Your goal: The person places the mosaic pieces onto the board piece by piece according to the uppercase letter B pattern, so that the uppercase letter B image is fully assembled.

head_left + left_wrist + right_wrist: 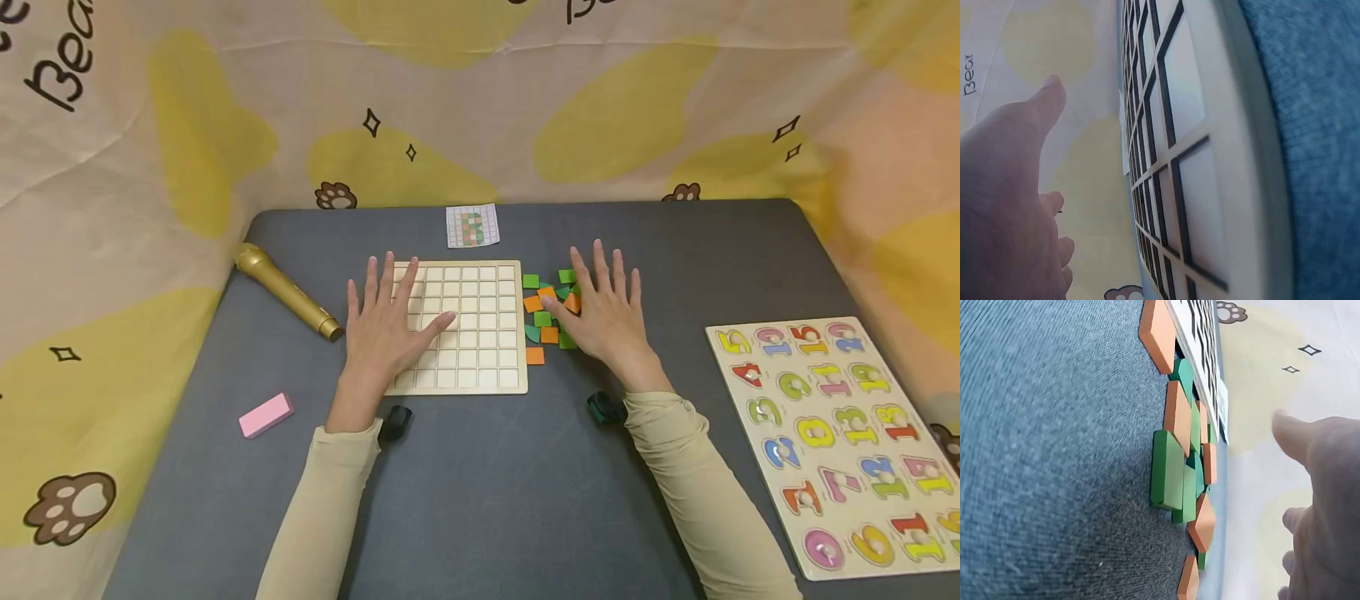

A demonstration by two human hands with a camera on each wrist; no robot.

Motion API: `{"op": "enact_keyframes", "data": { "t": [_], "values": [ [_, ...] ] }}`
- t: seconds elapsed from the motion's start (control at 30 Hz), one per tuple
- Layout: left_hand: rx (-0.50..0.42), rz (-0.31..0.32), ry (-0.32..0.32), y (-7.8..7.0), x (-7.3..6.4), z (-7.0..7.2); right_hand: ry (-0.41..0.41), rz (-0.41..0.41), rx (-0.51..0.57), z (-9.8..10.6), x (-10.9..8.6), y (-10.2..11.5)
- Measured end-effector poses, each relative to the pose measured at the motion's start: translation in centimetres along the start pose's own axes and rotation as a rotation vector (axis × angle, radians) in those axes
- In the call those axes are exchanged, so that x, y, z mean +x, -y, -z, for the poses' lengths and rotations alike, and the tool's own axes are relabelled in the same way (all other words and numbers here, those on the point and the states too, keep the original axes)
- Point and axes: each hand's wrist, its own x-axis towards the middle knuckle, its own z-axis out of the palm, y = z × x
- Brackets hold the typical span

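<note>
A pale wooden grid board (487,387) with rows of square cells lies flat at the middle of the table. My left hand (382,333), fingers spread and straight, is over the board's left side; in the left wrist view the hand (1010,200) shows apart from the grid (1241,187). Loose green and orange tiles (549,335) lie in a cluster along the board's right edge. Over the right part of that cluster is my right hand (611,325), its fingers spread. The right wrist view shows that hand (1335,500) above the tiles (1169,469), holding nothing.
A small printed pattern card (472,226) lies behind the board. To the left are a gold microphone (288,292) and a pink block (266,415). A number puzzle board (840,450) covers the table's right side. Patterned cloth (480,108) hangs behind the table.
</note>
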Motion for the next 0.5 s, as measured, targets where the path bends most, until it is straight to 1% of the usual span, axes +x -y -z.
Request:
{"op": "enact_keyframes", "data": {
  "t": [0.2,0.33,0.5],
  "values": [
    [-0.014,-0.004,0.011,-0.1,-0.3,0.1,0.056,0.027,-0.001,0.1,0.2,0.1],
    [-0.035,-0.03,0.025,-0.1,-0.8,0.5,0.081,0.051,0.031,0.1,0.2,0.1],
    [-0.092,-0.067,0.04,0.1,-1.8,1.1,0.083,0.117,0.053,0.1,0.6,0.0]
  ]
}}
